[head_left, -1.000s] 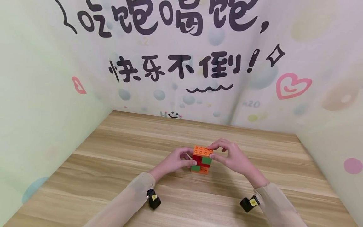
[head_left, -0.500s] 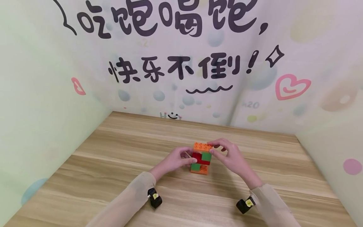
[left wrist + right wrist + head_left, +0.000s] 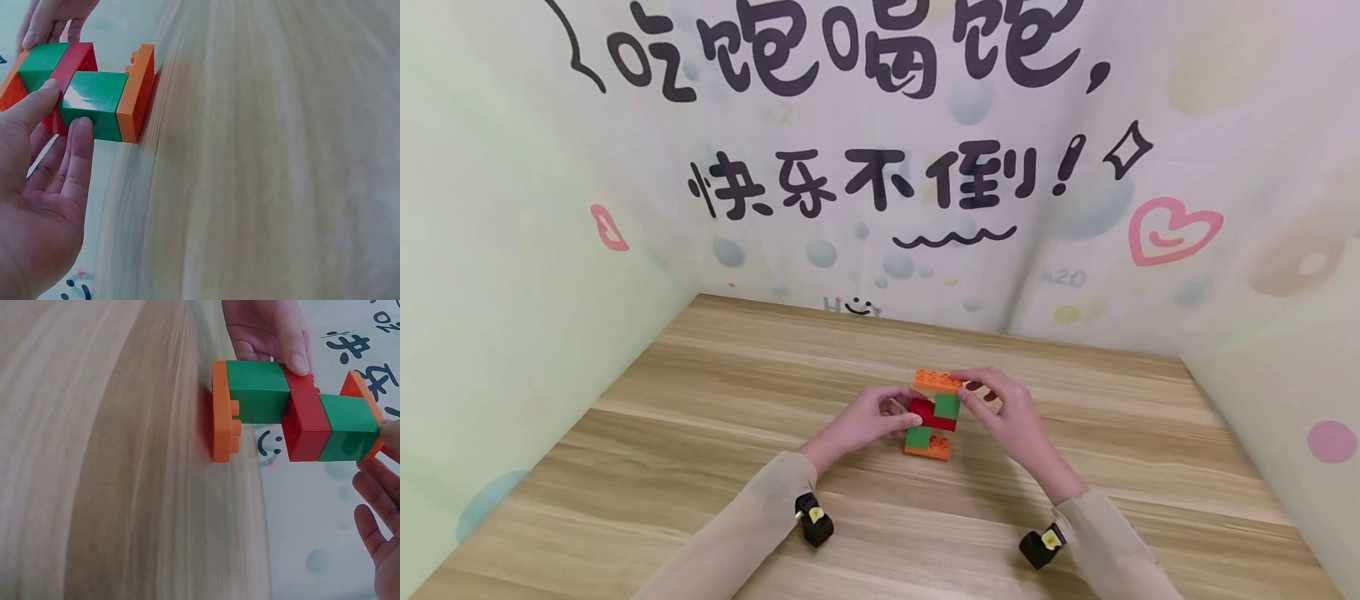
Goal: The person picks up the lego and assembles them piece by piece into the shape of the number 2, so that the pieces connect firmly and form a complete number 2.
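Between both hands stands a stack of toy building bricks. From the bottom up it has an orange brick (image 3: 927, 452), a green brick (image 3: 97, 100), a red brick (image 3: 938, 421), a second green brick (image 3: 353, 428) and a top orange brick (image 3: 936, 381). The green bricks sit at opposite ends, giving a zigzag shape. My left hand (image 3: 865, 423) grips the stack's left side, thumb on the red brick and a fingertip against the lower green one. My right hand (image 3: 1011, 417) pinches the right end of the top orange brick. The bottom brick is close at the tabletop.
A wood-grain table (image 3: 700, 400) lies under the stack. Behind it hangs a pale printed cloth (image 3: 775, 250), with plain side walls left and right. Small black cameras (image 3: 814, 521) sit at both wrists.
The top of the stack has tipped away from the person, showing more of its front and less of the top studs. My right hand has shifted slightly left; the left grip stays.
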`<state>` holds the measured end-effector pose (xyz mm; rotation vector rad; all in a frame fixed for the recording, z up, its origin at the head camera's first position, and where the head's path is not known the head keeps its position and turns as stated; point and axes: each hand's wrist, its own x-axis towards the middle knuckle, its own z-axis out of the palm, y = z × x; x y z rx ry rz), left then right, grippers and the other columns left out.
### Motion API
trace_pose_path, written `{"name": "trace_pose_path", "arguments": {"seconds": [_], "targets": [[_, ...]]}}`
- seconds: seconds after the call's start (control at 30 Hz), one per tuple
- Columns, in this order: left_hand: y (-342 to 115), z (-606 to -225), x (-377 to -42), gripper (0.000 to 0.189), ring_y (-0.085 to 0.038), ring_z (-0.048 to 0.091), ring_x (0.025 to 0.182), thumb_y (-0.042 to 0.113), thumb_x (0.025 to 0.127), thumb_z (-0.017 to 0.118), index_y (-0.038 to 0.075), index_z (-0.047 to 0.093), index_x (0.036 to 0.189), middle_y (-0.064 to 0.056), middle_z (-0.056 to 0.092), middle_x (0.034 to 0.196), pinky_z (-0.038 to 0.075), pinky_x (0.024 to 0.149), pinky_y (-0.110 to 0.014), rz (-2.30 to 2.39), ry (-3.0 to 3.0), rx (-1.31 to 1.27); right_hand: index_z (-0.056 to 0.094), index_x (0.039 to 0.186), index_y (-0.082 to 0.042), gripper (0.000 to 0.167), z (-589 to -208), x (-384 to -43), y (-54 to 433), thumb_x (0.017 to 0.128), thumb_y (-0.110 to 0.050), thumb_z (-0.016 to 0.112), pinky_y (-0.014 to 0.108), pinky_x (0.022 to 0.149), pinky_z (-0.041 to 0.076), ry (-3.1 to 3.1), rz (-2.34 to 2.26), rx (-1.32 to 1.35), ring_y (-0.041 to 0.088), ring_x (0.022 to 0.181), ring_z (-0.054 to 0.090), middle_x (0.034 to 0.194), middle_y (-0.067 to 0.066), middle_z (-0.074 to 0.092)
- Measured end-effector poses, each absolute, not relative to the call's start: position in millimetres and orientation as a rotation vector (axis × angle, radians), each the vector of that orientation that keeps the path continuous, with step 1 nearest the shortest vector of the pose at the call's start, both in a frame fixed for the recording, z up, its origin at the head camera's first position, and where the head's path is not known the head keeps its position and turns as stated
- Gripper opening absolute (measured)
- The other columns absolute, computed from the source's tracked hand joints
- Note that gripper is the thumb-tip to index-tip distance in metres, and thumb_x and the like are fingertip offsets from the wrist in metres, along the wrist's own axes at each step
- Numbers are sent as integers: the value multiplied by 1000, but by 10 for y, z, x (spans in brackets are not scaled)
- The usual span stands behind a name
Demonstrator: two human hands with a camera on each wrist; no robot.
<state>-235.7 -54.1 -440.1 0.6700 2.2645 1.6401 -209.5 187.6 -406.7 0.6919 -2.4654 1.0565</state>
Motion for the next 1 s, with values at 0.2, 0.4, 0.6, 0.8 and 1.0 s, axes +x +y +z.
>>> {"name": "trace_pose_path", "arguments": {"seconds": [0.2, 0.4, 0.6, 0.8, 1.0], "targets": [[-530, -4422, -2373, 37, -12, 64, 85, 14, 91, 71, 9, 64, 127, -14, 65, 115, 61, 74, -33, 1654, 2261, 678, 66, 128, -19, 33, -4112, -2096, 1896, 95, -17, 67, 39, 82, 55, -2470, 1073, 700, 24, 104, 66, 124, 1, 69], [-532, -4463, -2392, 44, -16, 65, 90, 11, 88, 74, 7, 60, 130, -15, 64, 118, 58, 75, -26, 1629, 2283, 701, 63, 131, -18, 39, -4149, -2110, 1905, 93, -16, 69, 42, 83, 55, -2467, 1057, 685, 27, 103, 66, 128, 5, 68], [-517, -4465, -2394, 49, -15, 65, 89, 12, 88, 75, 8, 57, 134, -15, 64, 119, 55, 73, -25, 1623, 2295, 688, 58, 138, -15, 49, -4179, -2128, 1915, 91, -14, 72, 46, 82, 57, -2474, 1040, 697, 26, 104, 66, 132, 8, 66], [-505, -4463, -2394, 54, -15, 67, 91, 13, 87, 76, 9, 55, 136, -15, 64, 119, 55, 73, -26, 1601, 2309, 657, 50, 144, -12, 62, -4211, -2153, 1935, 88, -14, 75, 48, 84, 56, -2521, 1041, 718, 26, 108, 63, 136, 11, 62], [-500, -4483, -2381, 61, -17, 67, 93, 13, 85, 78, 10, 52, 139, -14, 63, 122, 56, 80, -27, 1574, 2345, 632, 40, 151, -18, 80, -4261, -2192, 1954, 82, -16, 81, 52, 90, 54, -2583, 1063, 740, 29, 116, 59, 144, 11, 54]]}}
